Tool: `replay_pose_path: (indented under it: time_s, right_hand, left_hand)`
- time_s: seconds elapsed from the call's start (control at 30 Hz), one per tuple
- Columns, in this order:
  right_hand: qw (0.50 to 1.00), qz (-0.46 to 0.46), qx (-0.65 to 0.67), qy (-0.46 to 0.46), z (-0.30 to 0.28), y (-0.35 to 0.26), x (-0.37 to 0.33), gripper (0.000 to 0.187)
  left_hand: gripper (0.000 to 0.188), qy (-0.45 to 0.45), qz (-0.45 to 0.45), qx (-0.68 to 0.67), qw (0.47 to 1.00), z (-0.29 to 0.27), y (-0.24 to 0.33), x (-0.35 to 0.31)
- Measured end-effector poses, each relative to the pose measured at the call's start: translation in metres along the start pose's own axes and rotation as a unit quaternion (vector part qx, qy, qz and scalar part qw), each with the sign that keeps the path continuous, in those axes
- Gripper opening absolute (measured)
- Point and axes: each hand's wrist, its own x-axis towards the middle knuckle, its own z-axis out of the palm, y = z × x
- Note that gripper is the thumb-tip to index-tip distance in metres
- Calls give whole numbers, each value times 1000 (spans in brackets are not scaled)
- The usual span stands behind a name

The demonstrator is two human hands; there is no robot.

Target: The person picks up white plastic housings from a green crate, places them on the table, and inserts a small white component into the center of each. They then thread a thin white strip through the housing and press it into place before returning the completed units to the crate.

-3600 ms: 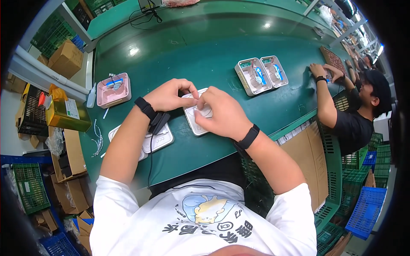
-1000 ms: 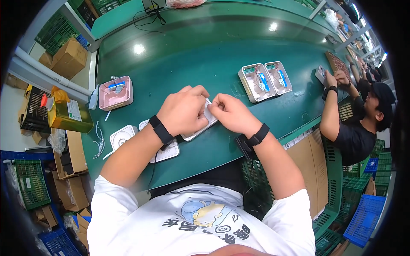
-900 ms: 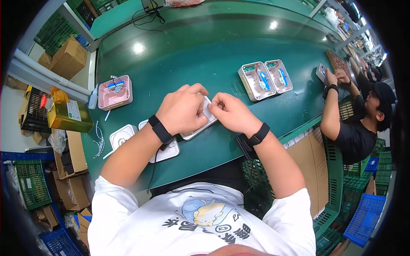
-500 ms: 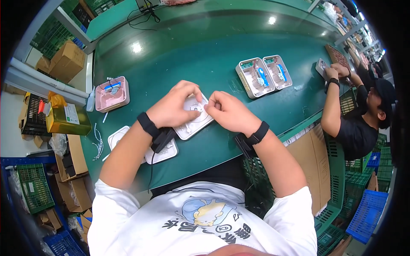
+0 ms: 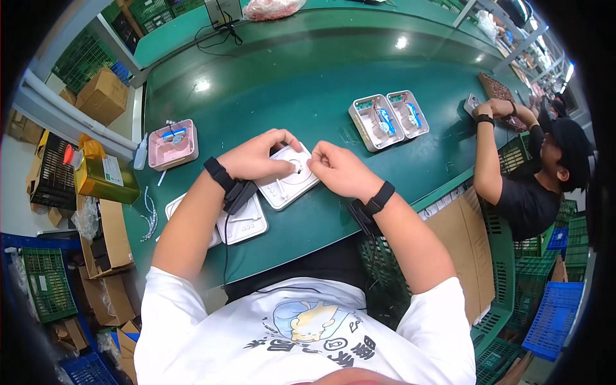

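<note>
Well, the left hand (image 5: 255, 160) is holding thumb and forefinger apart over a round-cornered white panel (image 5: 296, 187); the right hand (image 5: 343, 171) is pinching its fingertips together by the two-o'clock edge. The panel is lying on glossy green tabletop (image 5: 256, 83), an open pink box (image 5: 173, 156) sitting toward ten o'clock.

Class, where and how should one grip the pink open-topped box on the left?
Probably best: pinch the pink box by the rim of its right wall, left hand coming from the right. That upright wall faces the hand, while a bottle is beside the left side and a blue part lies inside toward the far side.
</note>
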Motion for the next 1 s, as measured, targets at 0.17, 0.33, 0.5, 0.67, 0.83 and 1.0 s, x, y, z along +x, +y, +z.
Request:
replay_pose_path:
  time_s: [0.17,0.33,0.5,0.67,0.83,1.0]
  right_hand:
    - [1000,-2,-20,0,-3,0,4,23]
    - [1000,-24,7,5,-2,10,5,24]
    - [996,-18,77,47,-5,-8,8,21]
    - [966,-201,12,162,-9,-26,1,62]
    - [909,-328,-183,179,13,-38,-8,105]
    - [927,-283,-211,125,8,-32,-6,114]
  left_hand:
    - [63,-3,21,29,999,2,8,-4]
    - [81,-16,51,195,979,17,29,-12]
    - [83,-19,93,159,983,12,25,-11]
    - [69,33,34,-218,975,-5,-2,6]
    - [66,-59,-31,-509,858,-4,3,10]
    - [78,-7,-125,-426,896,6,11,8]
